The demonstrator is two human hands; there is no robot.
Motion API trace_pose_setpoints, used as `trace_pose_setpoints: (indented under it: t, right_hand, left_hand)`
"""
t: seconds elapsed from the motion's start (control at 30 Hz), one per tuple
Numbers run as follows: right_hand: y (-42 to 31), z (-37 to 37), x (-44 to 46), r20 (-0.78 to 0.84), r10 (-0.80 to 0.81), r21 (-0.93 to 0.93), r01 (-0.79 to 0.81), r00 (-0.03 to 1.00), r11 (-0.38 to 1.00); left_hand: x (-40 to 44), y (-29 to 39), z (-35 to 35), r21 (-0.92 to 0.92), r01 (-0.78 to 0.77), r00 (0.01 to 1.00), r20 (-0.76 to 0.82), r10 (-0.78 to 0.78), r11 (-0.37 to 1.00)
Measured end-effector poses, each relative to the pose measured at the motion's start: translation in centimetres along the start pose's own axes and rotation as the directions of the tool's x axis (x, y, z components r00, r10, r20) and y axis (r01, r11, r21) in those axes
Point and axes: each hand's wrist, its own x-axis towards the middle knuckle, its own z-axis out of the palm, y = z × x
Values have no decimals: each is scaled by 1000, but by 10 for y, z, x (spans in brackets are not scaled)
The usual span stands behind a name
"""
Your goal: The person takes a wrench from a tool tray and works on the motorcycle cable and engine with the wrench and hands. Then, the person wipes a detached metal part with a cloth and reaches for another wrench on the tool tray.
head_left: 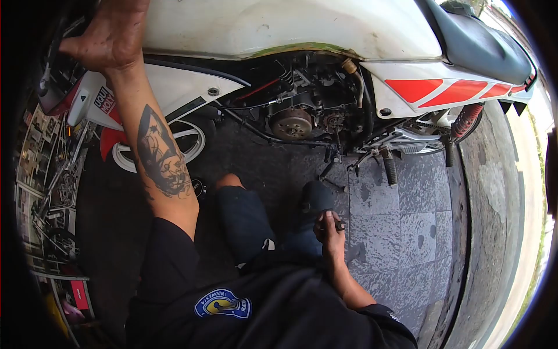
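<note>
A white motorcycle with red stripes stands across the upper part of the view. My left hand is at the front end of its fuel tank, near the handlebar; the thumb is spread out to the left and the other fingers run out of the top edge. Lower down, my right hand is closed around a short dark tool handle over my right knee. The tool's kind does not show. Between tank and floor, the exposed engine has a round metal rotor facing me.
On the left stand shelves with parts and boxes. The front wheel is behind my left forearm. A footpeg sticks out toward me over the grey tiled floor. A raised concrete edge runs along the right.
</note>
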Motion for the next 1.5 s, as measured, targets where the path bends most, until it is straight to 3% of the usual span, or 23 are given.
trace_pose_setpoints:
  t: [0.03,0.07,0.1,0.2,0.3,0.63,0.77,0.83,0.87,0.9,0.93,0.97,1.0,1.03,1.1,1.13,1.2,1.27,1.3,1.33,1.37,1.4,1.5]
  right_hand:
    - [2,0,0,-10,6,5,-6,1000,1000]
    - [3,0,-1,-34,20,5,-20,999,1000]
    - [5,-1,-3,-56,37,3,-37,998,999]
    - [7,3,-6,-61,57,68,-53,997,996]
    - [11,3,-8,-45,83,87,-79,995,993]
    - [4,28,-19,-9,159,5,-159,987,987]
    - [-37,55,-42,22,334,74,-334,942,940]
    - [-45,62,-42,-14,334,-71,-334,943,940]
    - [-55,65,-38,9,404,-35,-404,915,914]
    - [-58,69,-34,-45,356,-121,-359,933,926]
    - [-68,72,-31,-73,333,-133,-340,940,931]
    - [-75,75,-33,-96,317,-147,-328,944,933]
    - [-77,73,-30,-120,324,-132,-339,938,932]
    - [-86,63,-34,-67,305,-162,-312,950,936]
    - [-107,47,-40,-143,238,-311,-272,961,911]
    - [-126,39,-49,-210,233,-293,-288,950,912]
    - [-161,12,-67,-210,192,-414,-265,959,871]
    - [-169,-41,-86,-266,152,-548,-279,952,789]
    - [-174,-77,-103,-291,167,-600,-315,942,735]
    - [-189,-103,-124,-308,214,-612,-365,927,702]
    - [-199,-128,-143,-328,256,-619,-412,909,669]
    - [-210,-156,-163,-374,259,-682,-453,891,575]
    - [-264,-194,-199,-495,238,-733,-548,836,403]
  left_hand:
    - [4,-4,13,109,-58,992,-105,69,992]
    - [9,-29,20,408,-221,943,-142,301,886]
    - [13,-58,39,689,-271,840,-172,515,672]
    - [17,-28,22,383,-167,932,-238,272,908]
    - [21,-9,6,12,10,978,-208,-7,1000]
    - [-21,-6,11,-336,26,957,-263,-120,942]
    - [-36,-13,35,-442,-1,923,-345,-169,897]
    - [-52,-20,51,-445,41,889,-393,-236,895]
    - [-61,-25,59,-446,75,871,-406,-276,892]
    - [-75,-30,62,-443,140,870,-372,-323,886]
    - [-88,-44,64,-526,230,906,-192,-378,819]
    - [-103,-51,84,-596,293,846,-203,-493,748]
    - [-119,-46,100,-622,451,667,-242,-705,640]
    - [-134,-45,115,-597,608,438,-298,-848,524]
    - [-151,-37,147,-475,852,-93,-551,-830,220]
    - [-181,-26,161,-232,952,-16,-685,-728,198]
    - [-242,-4,187,212,971,139,-882,-450,-115]
    - [-261,48,221,-292,940,-324,-924,-201,-175]
    - [-271,80,244,-499,858,-511,-852,-116,-119]
    - [-312,108,268,-535,844,-535,-845,11,-36]
    - [-348,130,290,-696,718,-675,-704,219,-22]
    - [-353,149,312,-772,635,-735,-601,315,8]
    - [-315,194,361,-805,590,-769,-537,348,61]
